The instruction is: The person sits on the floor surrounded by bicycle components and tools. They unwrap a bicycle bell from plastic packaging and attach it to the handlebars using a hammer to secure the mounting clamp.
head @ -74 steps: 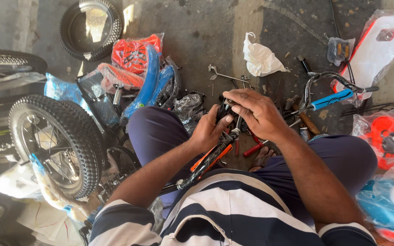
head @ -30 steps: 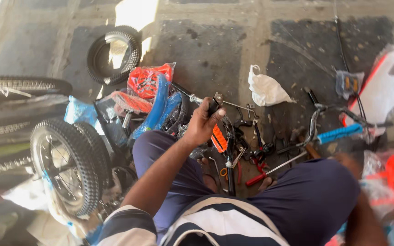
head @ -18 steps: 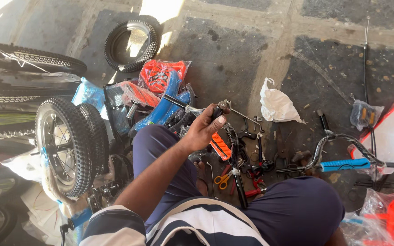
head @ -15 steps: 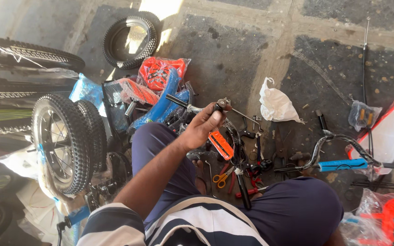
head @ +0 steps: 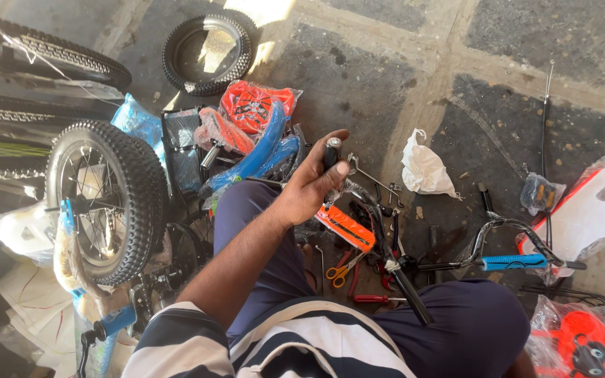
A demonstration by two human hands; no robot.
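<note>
Black rubber and dull steel are what our left hand (head: 313, 185) is clamped on: a short upright handle (head: 332, 150) with a dark grip and a pale metal cap, fingers wrapped round it and the thumb lying along its top. It stands at the centre of the view, just above our left knee, and a thin steel rod (head: 369, 176) runs from it toward four o'clock into the tangle of parts. Our right hand is out of sight, so we cannot tell whether it is closed or spread.

Below the fist, toward five o'clock, lies an orange strip (head: 345, 229) touching a black tube (head: 409, 292) that slants down across our right thigh. Orange-handled scissors (head: 337, 269) rest on the floor beside it. At three o'clock sits a black handlebar with a blue grip (head: 516, 262); at one o'clock, a crumpled white bag (head: 425, 170). A spoked wheel with a knobby tyre (head: 110, 199) stands at nine o'clock, and a loose tyre (head: 208, 45) lies at eleven.

We judge the step in hand to be steadying this handle against the assembly. The next move seems to call for a firm one-handed hold and the second hand brought in.
</note>
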